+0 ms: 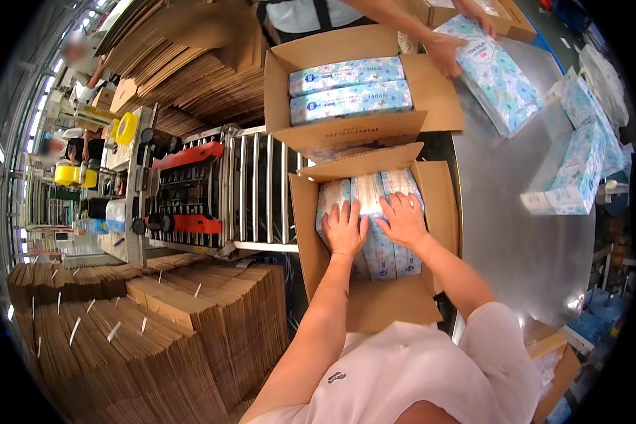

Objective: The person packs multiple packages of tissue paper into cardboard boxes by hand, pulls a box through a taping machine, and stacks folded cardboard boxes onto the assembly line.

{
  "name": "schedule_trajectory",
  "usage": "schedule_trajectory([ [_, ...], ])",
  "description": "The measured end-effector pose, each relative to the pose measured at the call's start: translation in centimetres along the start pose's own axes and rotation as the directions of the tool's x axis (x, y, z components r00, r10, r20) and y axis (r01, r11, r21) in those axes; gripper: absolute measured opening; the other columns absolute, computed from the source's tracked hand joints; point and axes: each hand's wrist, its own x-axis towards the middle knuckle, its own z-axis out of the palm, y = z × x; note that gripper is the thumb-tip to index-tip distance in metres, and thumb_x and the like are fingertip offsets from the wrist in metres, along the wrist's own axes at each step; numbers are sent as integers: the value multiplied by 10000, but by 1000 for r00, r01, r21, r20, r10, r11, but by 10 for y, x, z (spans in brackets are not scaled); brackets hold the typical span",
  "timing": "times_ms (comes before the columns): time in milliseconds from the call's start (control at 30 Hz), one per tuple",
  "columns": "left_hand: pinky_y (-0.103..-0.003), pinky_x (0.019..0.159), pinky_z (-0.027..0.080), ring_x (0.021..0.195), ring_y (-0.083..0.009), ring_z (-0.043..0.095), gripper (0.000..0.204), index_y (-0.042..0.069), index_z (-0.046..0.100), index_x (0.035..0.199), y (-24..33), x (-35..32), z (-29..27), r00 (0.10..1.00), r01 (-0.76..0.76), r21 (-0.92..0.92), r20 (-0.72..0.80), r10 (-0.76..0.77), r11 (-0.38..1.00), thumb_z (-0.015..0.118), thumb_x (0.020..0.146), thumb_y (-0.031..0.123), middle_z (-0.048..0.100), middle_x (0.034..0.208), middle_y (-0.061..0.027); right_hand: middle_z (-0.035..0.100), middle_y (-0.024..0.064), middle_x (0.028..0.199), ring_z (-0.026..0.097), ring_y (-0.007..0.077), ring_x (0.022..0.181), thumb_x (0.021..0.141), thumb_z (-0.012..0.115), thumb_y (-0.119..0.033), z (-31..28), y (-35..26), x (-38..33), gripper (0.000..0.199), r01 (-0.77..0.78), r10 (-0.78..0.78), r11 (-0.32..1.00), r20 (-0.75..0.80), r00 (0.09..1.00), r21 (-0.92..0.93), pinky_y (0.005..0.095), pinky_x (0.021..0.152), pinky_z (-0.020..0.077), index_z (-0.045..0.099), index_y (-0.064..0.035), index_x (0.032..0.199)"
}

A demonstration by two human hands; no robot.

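Observation:
In front of me stands an open cardboard box (374,307), its flaps folded out. Several blue-and-white floral tissue packs (406,263) fill it side by side. My left hand (344,230) lies on the packs at the left, fingers spread. On the packs at the right rests my right hand (405,220), also flat with fingers apart. Neither hand is wrapped around a pack. Beyond it, a second open box (353,131) holds two similar packs (350,102) visible on top. A co-worker's hands (449,53) grip another floral pack (489,78) above the metal table.
The metal table (523,275) on my right carries more floral packs (572,169) at its far side. Tall stacks of flattened cardboard (169,339) stand at the left, with another stack (191,78) behind. A roller conveyor (261,191) and a red-sided taping machine (187,191) lie left of the boxes.

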Motion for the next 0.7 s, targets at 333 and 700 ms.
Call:
schedule_trajectory([
  [333,-587,982,258,1188,-361,421,411,139,490,1237,-28,43,132,994,76,-140,86,-65,987,488,874,331,491,1248,-200,387,172,1374,301,359,1291,860,504,-400,126,42,38,574,-296,346,932,262,901,-211,586,1077,89,415,-94,1337],
  [700,-572,1072,111,1394,-360,8,716,189,162,1458,-4,-15,94,514,168,78,844,-155,983,427,884,526,11,1518,-157,195,143,1494,146,348,1383,798,620,-466,101,15,-24,747,-305,329,940,635,699,-152,529,1066,227,318,-164,1411],
])
